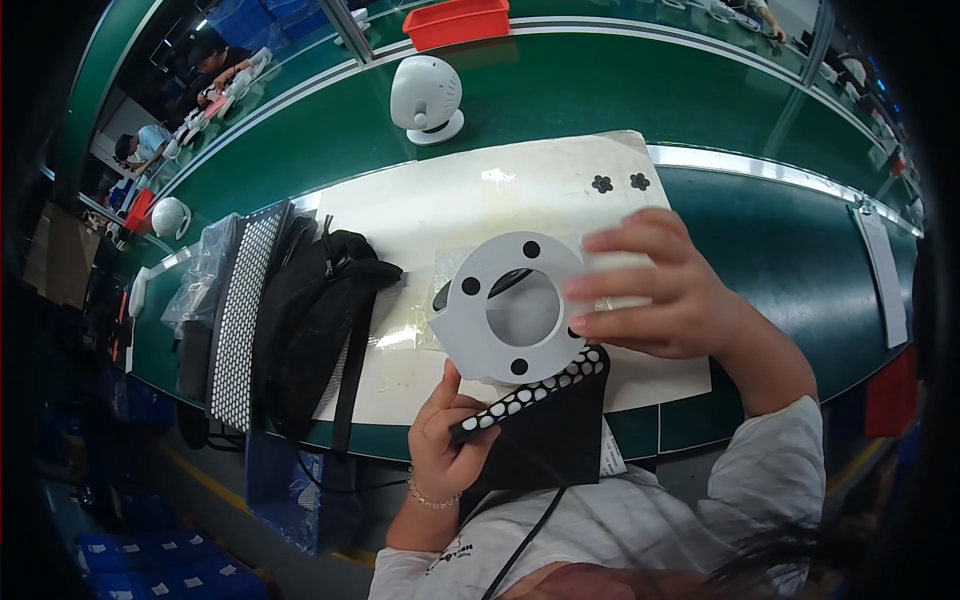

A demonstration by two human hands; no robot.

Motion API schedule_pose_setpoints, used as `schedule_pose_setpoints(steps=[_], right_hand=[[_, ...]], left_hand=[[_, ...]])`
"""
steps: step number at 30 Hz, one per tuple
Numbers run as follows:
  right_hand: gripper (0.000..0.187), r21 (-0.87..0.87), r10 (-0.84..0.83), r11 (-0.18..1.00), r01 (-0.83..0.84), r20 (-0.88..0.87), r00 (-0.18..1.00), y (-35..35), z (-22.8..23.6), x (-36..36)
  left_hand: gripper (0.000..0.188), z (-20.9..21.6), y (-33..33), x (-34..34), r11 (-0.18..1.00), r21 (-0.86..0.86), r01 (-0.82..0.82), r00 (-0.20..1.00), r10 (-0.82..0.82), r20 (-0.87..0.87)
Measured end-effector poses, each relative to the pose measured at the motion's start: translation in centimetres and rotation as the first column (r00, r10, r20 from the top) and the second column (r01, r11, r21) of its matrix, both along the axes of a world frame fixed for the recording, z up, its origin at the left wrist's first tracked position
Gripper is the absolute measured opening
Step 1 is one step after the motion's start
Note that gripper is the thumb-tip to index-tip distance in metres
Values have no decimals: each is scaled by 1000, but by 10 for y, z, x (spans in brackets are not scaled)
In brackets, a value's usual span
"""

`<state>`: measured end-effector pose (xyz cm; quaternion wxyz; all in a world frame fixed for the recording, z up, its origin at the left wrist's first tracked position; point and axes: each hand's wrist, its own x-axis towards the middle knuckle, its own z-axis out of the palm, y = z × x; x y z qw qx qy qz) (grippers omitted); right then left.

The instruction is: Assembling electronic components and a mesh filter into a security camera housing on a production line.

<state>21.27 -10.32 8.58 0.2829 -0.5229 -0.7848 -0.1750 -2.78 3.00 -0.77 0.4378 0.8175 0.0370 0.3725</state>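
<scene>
A light grey ring-shaped plate with a large round hole is in front of me, tilted up from the work sheet. Several black round pads sit on its face. My left hand is closed on a black sheet whose upper strip carries rows of white dots, just below the plate. The left thumb reaches the plate's lower edge. My right hand, slightly blurred, has its fingers spread at the plate's right edge. One fingertip lies beside a black pad there; whether it presses on it I cannot tell.
A white cardboard sheet covers part of the green table, with two black flower-shaped pieces on it. At left lie a black bag and a white-dotted sheet. Farther back stand a white rounded device and a red bin.
</scene>
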Motion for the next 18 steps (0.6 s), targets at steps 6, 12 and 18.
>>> schedule_pose_setpoints(steps=[6, 12, 18], right_hand=[[57, -231, -278, 894, -384, -958, -70, 10, -29, -12], [45, -402, -499, 760, -511, -864, -64, 10, -11, -30], [21, -130, -182, 976, -177, -929, -322, 19, -25, 21]], left_hand=[[26, -1, -2, 1, 999, -45, -9, 1000, 10, 11], [25, -1, 2, -2, 999, 47, -3, 1000, 3, -2], [28, 2, -5, -3, 993, -117, -13, 999, 18, 41]])
